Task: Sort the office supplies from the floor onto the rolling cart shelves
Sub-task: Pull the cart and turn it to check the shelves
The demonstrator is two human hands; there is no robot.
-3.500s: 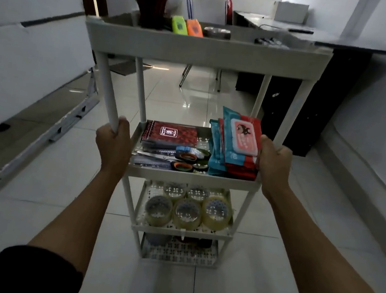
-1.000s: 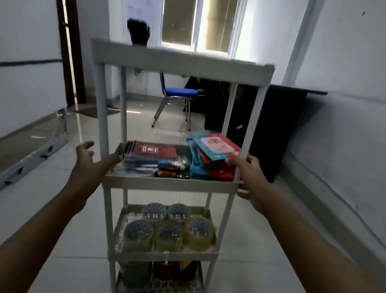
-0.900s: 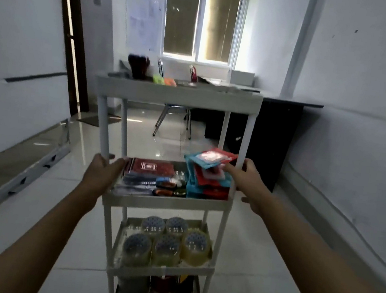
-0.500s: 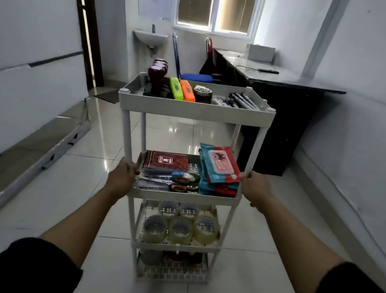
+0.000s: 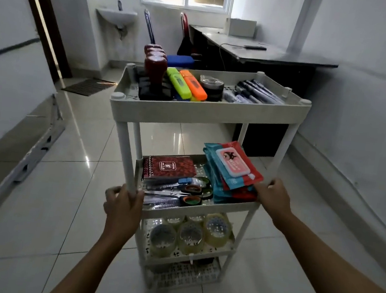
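the left hand has its fingers curled tight around the front left pole of the white cart. the right hand is curled on the front right pole, just beside the wipe packs. the cart stands on the shiny tile floor. on the top shelf are dark red stamps, a green and an orange marker and pens. the second shelf has a red notebook and scissors. clear tape rolls sit on the shelf under that
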